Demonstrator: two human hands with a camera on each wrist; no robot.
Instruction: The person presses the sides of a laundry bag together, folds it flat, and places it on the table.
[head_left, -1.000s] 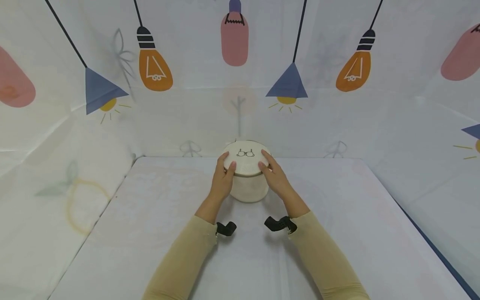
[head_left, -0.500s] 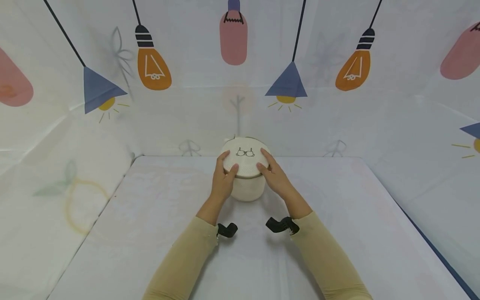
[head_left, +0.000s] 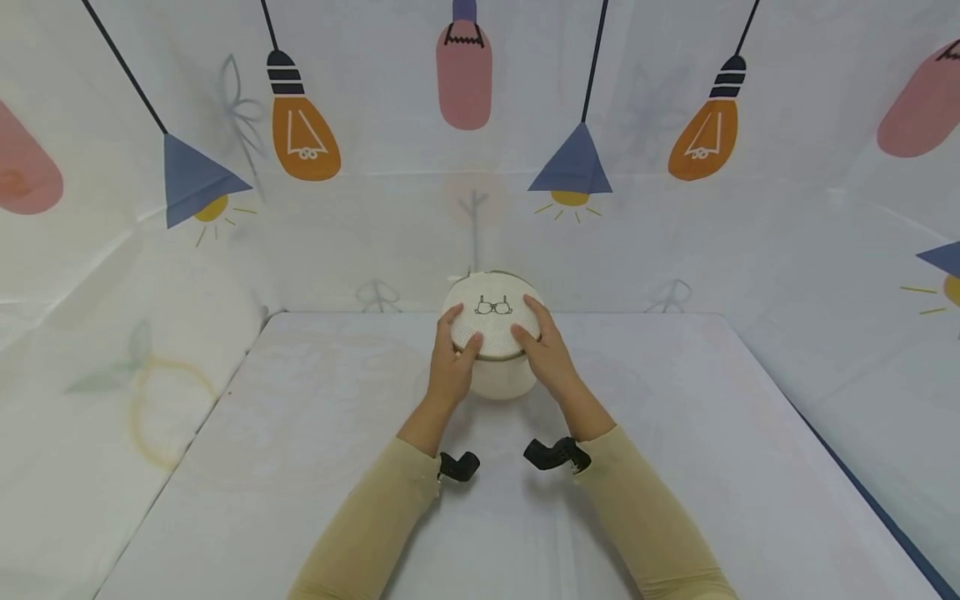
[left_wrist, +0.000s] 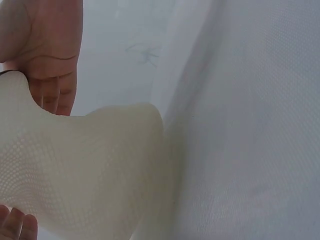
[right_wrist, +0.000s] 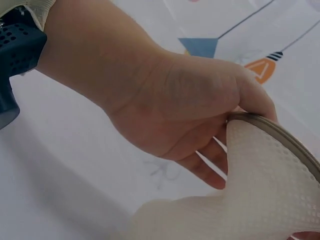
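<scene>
A cream mesh laundry bag [head_left: 495,337] with a line drawing of glasses on its round top stands at the table's far edge. My left hand [head_left: 452,367] grips its left side and my right hand [head_left: 551,358] its right, thumbs on top near the front rim. Below the rim, the bag's pale lower part bulges toward me. The left wrist view has the bag's mesh [left_wrist: 90,165] pulled into a curve beside the palm. In the right wrist view, a brownish zipper [right_wrist: 295,147] runs along the rim under my thumb. Some fingertips are hidden behind the bag.
A white-covered table [head_left: 315,450] lies under both forearms. Behind it hangs a white cloth backdrop [head_left: 390,225] printed with lamps and bulbs. Black mounts, the left one [head_left: 459,467] and the right one [head_left: 557,454], jut inward from the wrists.
The bag's top has tipped more toward me, and less of the lower part shows. My left hand has shifted slightly right, and the thumbs have come closer together. Both hands keep their grip.
</scene>
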